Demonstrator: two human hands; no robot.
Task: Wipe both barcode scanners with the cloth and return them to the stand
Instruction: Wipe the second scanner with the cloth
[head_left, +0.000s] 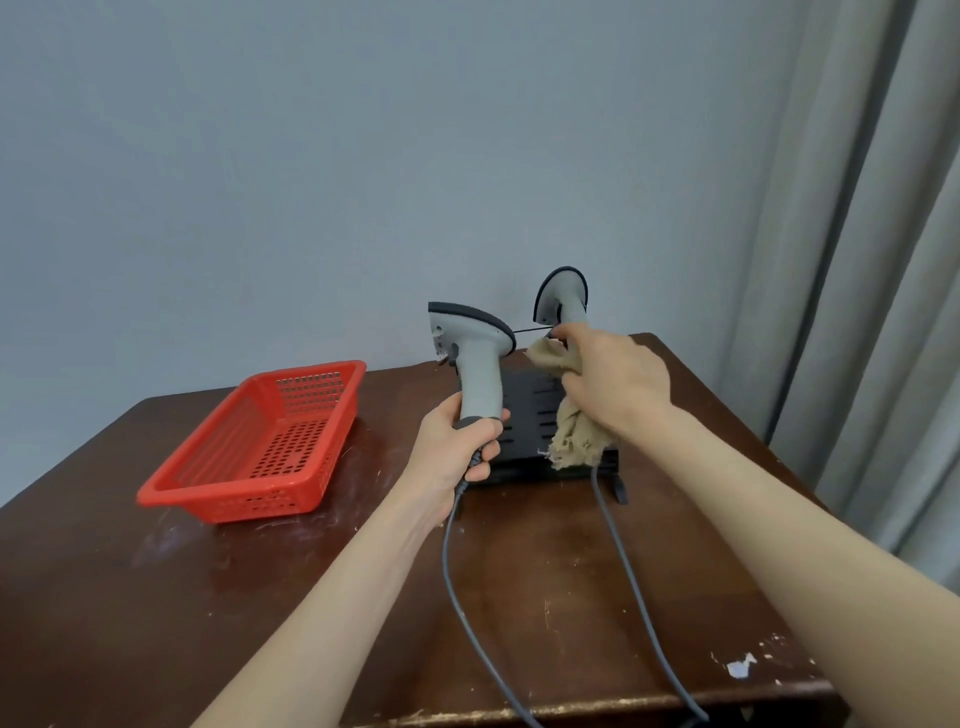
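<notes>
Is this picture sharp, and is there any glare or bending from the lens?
Head view: light is soft and even, no hard shadows; faint sheen on the table near the basket; the curtain bows from wide-angle distortion; the left scanner and cloth look slightly soft.

Legible text, labels, brands, numbers, signs: none.
Grey barcode scanner (470, 338): a few small dark marks at 9 o'clock on its head, too small to read.
</notes>
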